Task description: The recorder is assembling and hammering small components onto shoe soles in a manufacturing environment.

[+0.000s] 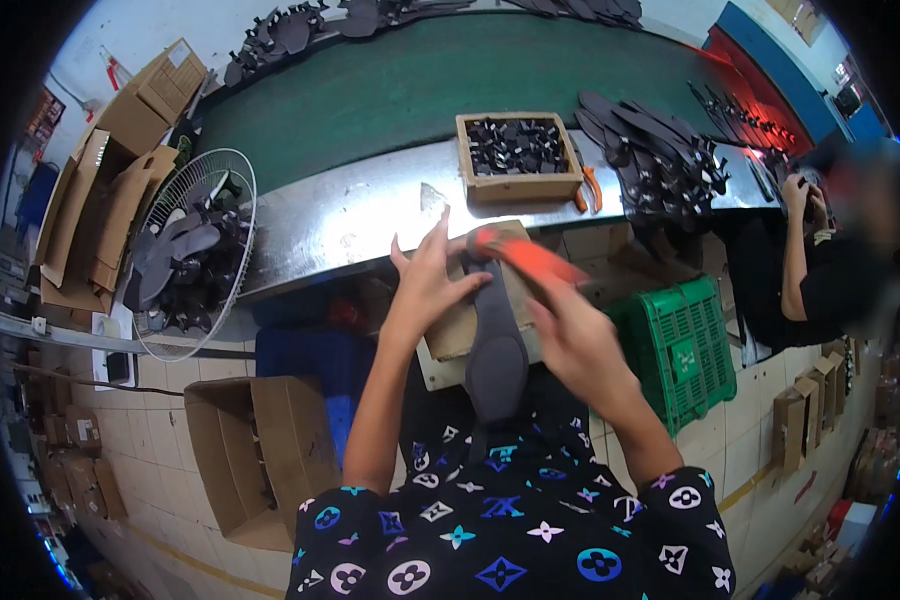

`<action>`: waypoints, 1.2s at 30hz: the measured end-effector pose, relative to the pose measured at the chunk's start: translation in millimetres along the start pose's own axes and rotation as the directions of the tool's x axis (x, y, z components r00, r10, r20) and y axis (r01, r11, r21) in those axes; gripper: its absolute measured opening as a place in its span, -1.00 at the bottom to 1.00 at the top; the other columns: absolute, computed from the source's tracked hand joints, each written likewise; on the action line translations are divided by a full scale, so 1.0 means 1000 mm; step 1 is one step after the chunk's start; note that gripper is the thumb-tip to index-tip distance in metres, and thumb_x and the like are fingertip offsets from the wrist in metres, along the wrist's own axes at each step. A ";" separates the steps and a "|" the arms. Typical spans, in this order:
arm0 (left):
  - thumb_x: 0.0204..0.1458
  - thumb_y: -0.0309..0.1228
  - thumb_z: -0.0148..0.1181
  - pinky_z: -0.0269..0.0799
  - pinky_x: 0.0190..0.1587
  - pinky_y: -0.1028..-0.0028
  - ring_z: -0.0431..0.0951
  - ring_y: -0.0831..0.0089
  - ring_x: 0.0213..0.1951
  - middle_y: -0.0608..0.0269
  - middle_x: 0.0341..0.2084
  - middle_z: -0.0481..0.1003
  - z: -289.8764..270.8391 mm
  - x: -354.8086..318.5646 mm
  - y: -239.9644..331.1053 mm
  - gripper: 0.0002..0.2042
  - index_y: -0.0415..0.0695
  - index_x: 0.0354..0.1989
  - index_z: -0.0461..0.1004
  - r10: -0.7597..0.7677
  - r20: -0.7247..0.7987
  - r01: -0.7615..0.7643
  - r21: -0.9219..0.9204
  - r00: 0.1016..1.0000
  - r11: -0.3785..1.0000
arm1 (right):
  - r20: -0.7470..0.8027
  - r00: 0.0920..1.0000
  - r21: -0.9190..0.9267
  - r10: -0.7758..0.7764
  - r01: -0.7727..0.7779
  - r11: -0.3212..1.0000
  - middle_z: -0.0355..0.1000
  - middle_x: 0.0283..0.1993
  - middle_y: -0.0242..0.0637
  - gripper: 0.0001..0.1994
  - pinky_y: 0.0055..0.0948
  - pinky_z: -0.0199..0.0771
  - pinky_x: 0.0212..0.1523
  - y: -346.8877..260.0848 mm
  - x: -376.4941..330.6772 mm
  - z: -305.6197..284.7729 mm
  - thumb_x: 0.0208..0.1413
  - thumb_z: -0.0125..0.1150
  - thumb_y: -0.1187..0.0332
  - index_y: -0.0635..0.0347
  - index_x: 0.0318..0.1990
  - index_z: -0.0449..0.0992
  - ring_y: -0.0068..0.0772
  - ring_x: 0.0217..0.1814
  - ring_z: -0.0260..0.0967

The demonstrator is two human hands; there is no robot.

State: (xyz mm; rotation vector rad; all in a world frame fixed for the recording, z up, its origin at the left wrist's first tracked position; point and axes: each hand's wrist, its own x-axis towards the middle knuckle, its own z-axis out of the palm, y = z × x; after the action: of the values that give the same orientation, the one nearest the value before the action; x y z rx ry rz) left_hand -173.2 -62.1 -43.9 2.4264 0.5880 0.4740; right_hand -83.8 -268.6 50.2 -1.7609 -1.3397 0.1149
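Observation:
My left hand (428, 278) steadies the upper end of a dark grey sandal sole (495, 345) that lies lengthwise on a small wooden board (457, 325) in front of me; its fingers are spread over the sole. My right hand (573, 335) grips an orange-handled tool (515, 255) whose tip reaches the top of the sole; the tool is blurred by motion. A wooden box (519, 156) full of small black strap pieces stands on the metal ledge just beyond.
A green conveyor belt (400, 85) runs behind the metal ledge (350, 215). Black soles lie piled at right (660, 155). Orange pliers (590, 187) lie beside the box. A fan guard (195, 250) holds soles at left. A green crate (680, 345) and a cardboard box (255, 455) stand below. Another person (820, 260) works at right.

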 end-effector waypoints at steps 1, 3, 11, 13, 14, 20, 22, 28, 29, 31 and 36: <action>-0.18 -0.01 0.46 -0.50 0.32 -0.31 0.29 0.24 0.31 0.42 0.01 0.59 0.000 0.004 0.005 0.16 -0.25 0.47 -0.21 0.003 -0.009 -0.003 0.013 1.000 1.000 | 0.088 0.995 0.000 0.046 -0.046 0.999 0.44 -0.15 0.15 -0.71 -0.09 0.49 -0.27 0.039 -0.009 0.019 0.21 0.11 0.51 0.39 0.07 0.34 0.27 -0.19 0.43; -0.16 -0.02 0.45 -0.50 0.30 -0.36 0.20 0.30 0.37 0.43 0.01 0.59 0.001 0.009 -0.006 0.12 -0.25 0.46 -0.16 0.016 -0.049 -0.014 0.037 0.999 0.999 | 0.048 0.998 -0.052 0.030 -0.028 0.998 0.46 -0.18 0.13 -0.72 -0.22 0.50 -0.20 0.024 0.002 0.011 0.21 0.16 0.49 0.33 0.06 0.41 0.19 -0.20 0.46; -0.08 0.01 0.37 -0.58 0.31 -0.38 0.10 0.15 0.42 0.53 0.09 0.53 -0.001 0.008 -0.007 -0.40 0.18 0.19 0.46 0.082 0.042 -0.086 0.119 0.996 0.989 | 0.097 0.990 -0.024 0.100 -0.098 0.995 0.45 -0.27 0.09 -0.72 -0.08 0.47 -0.34 0.029 0.003 0.013 0.15 0.18 0.53 0.30 0.00 0.36 0.23 -0.24 0.44; -0.02 -0.02 0.33 -0.56 0.30 -0.40 0.08 0.20 0.43 0.52 0.07 0.55 -0.001 -0.002 -0.001 -0.64 0.24 -0.04 0.63 0.053 -0.023 -0.050 0.104 0.998 0.993 | 0.074 0.997 -0.004 0.014 -0.013 1.000 0.46 -0.31 0.05 -0.74 -0.10 0.48 -0.34 0.019 -0.010 0.010 0.15 0.18 0.53 0.31 -0.01 0.38 0.21 -0.28 0.46; 0.00 -0.09 0.33 -0.27 0.30 -0.28 0.22 0.22 0.35 0.47 0.01 0.57 0.003 0.000 0.000 -0.68 0.18 -0.05 0.63 0.126 -0.086 -0.114 0.129 0.988 0.985 | 0.081 0.997 -0.004 -0.009 0.009 1.000 0.46 -0.31 0.05 -0.74 -0.10 0.48 -0.34 0.019 -0.003 0.003 0.15 0.18 0.53 0.31 -0.01 0.38 0.21 -0.28 0.46; 0.00 -0.41 0.31 0.44 -0.09 0.42 0.62 0.40 -0.16 0.19 -0.27 0.64 -0.027 -0.037 0.040 -0.75 -0.15 -0.12 0.63 0.194 0.133 -0.097 -0.523 0.972 0.847 | -0.068 0.995 -0.038 -0.075 0.072 0.997 0.49 -0.25 -0.03 -0.75 -0.29 0.50 -0.32 0.031 0.022 -0.016 0.20 0.19 0.47 0.30 0.01 0.44 0.04 -0.30 0.51; 0.02 -0.46 0.30 0.45 -0.27 0.54 0.62 0.45 -0.31 0.16 -0.37 0.62 -0.052 -0.063 0.073 -0.80 -0.24 -0.19 0.64 0.238 0.189 -0.079 -0.602 0.953 0.795 | 0.040 0.990 -0.153 -0.137 0.142 0.978 0.50 -0.22 -0.06 -0.72 -0.30 0.48 -0.35 0.052 0.023 -0.004 0.19 0.21 0.42 0.28 0.03 0.44 0.02 -0.30 0.51; 0.15 -0.40 0.18 0.38 -0.25 0.54 0.52 0.48 -0.33 0.24 -0.40 0.53 -0.069 -0.103 0.109 -0.80 -0.30 -0.27 0.62 0.098 0.367 0.252 -0.786 0.925 0.565 | 0.368 0.869 -0.324 -0.330 0.453 0.831 0.44 0.09 -0.09 -0.55 -0.08 0.28 0.14 0.063 0.014 0.024 0.20 0.21 0.10 0.20 0.13 0.46 -0.09 0.16 0.37; 0.19 -0.36 0.15 0.33 -0.27 0.54 0.47 0.52 -0.34 0.28 -0.42 0.50 -0.067 -0.105 0.110 -0.78 -0.29 -0.25 0.60 0.091 0.400 0.295 -0.794 0.912 0.532 | 0.377 0.869 -0.317 -0.319 0.445 0.838 0.44 0.09 -0.09 -0.55 -0.08 0.28 0.14 0.053 0.007 0.025 0.20 0.21 0.10 0.20 0.13 0.46 -0.09 0.16 0.37; 0.24 -0.32 0.12 0.28 -0.28 0.53 0.41 0.56 -0.35 0.33 -0.44 0.46 -0.068 -0.106 0.115 -0.75 -0.29 -0.24 0.59 0.085 0.448 0.356 -0.798 0.890 0.486 | 0.360 0.929 0.819 -0.086 -0.270 0.506 0.47 -0.02 -0.10 -0.47 -0.14 0.32 0.14 0.029 -0.013 0.029 0.25 0.11 -0.08 0.29 0.02 0.48 -0.17 0.10 0.38; 0.27 -0.34 0.04 0.36 -0.02 0.55 0.49 0.53 -0.17 0.26 -0.28 0.53 -0.065 -0.109 0.126 -0.75 -0.30 -0.18 0.54 0.044 0.668 0.660 -0.742 0.743 0.120 | 0.369 0.928 0.899 -0.052 -0.342 0.274 0.44 -0.19 -0.18 -0.45 -0.18 0.30 0.17 0.001 -0.030 0.031 0.26 0.04 -0.15 0.30 -0.18 0.47 -0.26 -0.03 0.36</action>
State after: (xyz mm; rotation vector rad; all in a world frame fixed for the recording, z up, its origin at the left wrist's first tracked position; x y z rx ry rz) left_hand -256.6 -178.8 62.1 0.9363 0.3360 -0.1271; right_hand -112.9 -274.7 18.4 -0.7457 -0.9040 1.1625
